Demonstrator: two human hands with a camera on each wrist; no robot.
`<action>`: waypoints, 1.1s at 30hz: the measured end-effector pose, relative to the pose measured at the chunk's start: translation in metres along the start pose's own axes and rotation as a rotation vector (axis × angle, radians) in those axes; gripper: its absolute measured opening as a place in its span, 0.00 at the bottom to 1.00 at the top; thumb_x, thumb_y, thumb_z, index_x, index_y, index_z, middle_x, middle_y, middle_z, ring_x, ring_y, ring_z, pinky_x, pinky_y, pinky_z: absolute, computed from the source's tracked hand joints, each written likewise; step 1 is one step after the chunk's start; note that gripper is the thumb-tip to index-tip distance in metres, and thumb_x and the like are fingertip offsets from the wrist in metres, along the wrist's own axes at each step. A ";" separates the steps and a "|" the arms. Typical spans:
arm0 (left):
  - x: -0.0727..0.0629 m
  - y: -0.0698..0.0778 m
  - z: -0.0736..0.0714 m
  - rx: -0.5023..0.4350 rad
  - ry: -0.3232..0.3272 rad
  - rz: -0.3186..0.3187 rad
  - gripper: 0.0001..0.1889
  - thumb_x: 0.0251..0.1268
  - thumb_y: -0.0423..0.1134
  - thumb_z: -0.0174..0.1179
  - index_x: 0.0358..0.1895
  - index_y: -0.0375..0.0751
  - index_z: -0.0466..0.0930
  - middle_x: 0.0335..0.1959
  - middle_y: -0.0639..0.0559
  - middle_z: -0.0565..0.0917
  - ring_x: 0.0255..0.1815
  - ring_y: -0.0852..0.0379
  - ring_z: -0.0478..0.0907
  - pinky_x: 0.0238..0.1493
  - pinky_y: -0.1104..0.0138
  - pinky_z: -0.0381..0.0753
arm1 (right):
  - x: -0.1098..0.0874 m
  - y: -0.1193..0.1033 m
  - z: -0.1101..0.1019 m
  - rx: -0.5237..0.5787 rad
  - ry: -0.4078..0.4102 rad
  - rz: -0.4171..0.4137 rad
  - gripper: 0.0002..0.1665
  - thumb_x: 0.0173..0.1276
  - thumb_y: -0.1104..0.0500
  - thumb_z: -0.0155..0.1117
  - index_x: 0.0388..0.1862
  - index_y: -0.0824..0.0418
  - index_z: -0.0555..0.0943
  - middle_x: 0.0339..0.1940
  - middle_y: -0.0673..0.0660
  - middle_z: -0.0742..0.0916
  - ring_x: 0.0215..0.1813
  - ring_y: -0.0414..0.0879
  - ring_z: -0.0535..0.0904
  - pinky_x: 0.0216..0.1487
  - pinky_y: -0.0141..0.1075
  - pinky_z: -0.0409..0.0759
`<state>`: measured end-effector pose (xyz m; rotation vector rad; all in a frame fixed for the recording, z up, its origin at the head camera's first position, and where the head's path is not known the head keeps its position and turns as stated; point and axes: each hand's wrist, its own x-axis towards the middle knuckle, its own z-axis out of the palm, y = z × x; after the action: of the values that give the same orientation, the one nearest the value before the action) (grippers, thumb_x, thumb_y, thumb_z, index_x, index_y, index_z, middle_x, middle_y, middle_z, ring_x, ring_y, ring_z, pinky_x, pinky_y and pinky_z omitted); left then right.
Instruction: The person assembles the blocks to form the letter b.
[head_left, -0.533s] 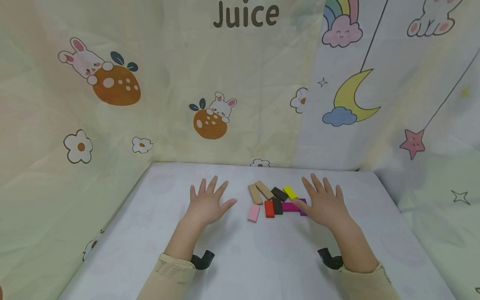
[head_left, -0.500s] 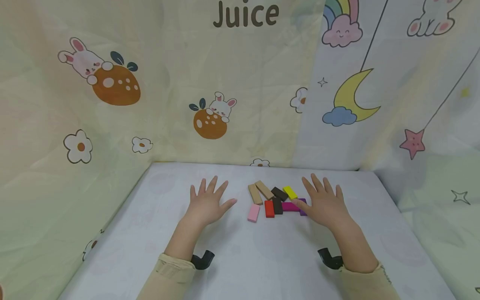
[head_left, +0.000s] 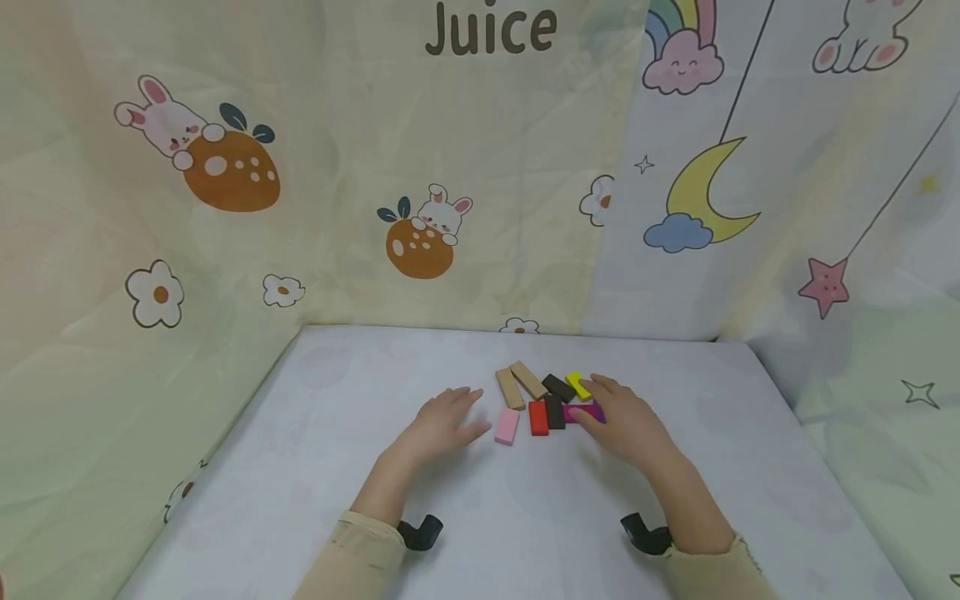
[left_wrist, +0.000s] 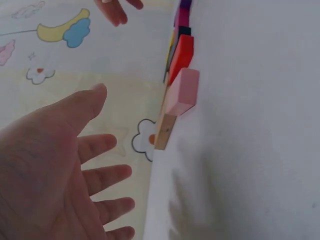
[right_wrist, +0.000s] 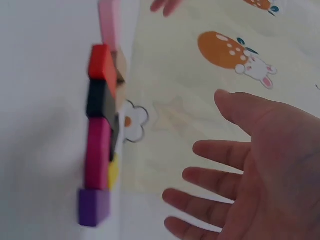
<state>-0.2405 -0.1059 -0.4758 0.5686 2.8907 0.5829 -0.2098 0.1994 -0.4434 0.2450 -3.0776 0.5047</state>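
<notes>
Several small coloured blocks lie in a loose cluster on the white table. A pink block is nearest my left hand, which hovers to its left with fingers spread and nothing held. My right hand hangs over the cluster's right end, fingers relaxed and holding nothing. Its thumb and fingers overlap the magenta block and the yellow block in the head view. Beneath that hand the purple block is mostly hidden from the head camera. The red block sits between the pink one and a black block.
Two tan blocks and a second dark block lie at the back of the cluster. Printed cloth hangs behind and at both sides of the white tabletop. Black curved pieces sit at both wrists.
Both hands have turned from lying palm-down with spread fingers and moved inward toward the blocks. The right hand now covers more of the cluster's right end. The blocks have stayed put.
</notes>
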 end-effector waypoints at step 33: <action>0.026 -0.017 0.067 0.100 0.134 0.245 0.34 0.63 0.63 0.61 0.72 0.63 0.67 0.74 0.61 0.68 0.77 0.46 0.60 0.76 0.46 0.59 | -0.005 -0.038 0.091 0.212 -0.187 -0.256 0.28 0.73 0.41 0.56 0.70 0.41 0.73 0.77 0.48 0.69 0.75 0.51 0.68 0.70 0.57 0.71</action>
<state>-0.2558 -0.0868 -0.5455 0.9426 3.0115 0.5280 -0.1979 0.1355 -0.5173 0.7179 -3.0969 0.8374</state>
